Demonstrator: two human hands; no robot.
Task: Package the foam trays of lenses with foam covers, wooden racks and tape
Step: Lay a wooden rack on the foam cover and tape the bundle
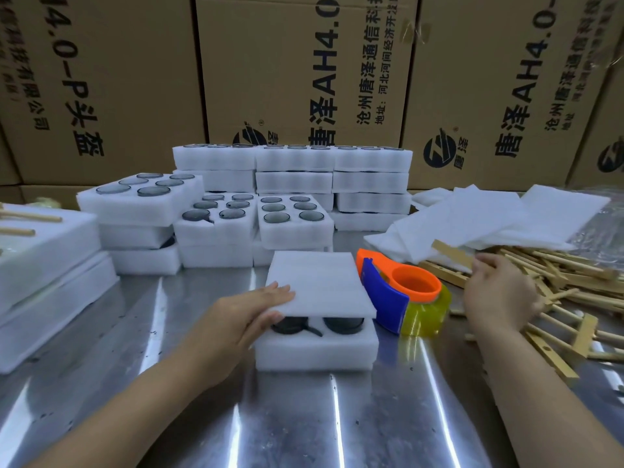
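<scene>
On the bench [304, 420] the foam tray [314, 352] sits nearest. Its foam cover [317, 282] lies set back, so two front lenses [342, 325] show. The left hand [250, 315] pinches the cover's near-left corner, fingers flat above and thumb beneath; a careless tug could skew the cover or lift a lens. The right hand [499, 292] reaches into the wooden racks [567, 275], its grip hidden, and may knock the tape dispenser [398, 292] beside the tray. Behind, cartons [270, 62] read "唐泽AH4.0", "沧州唐泽通信科技" and "4.0-P头盔".
</scene>
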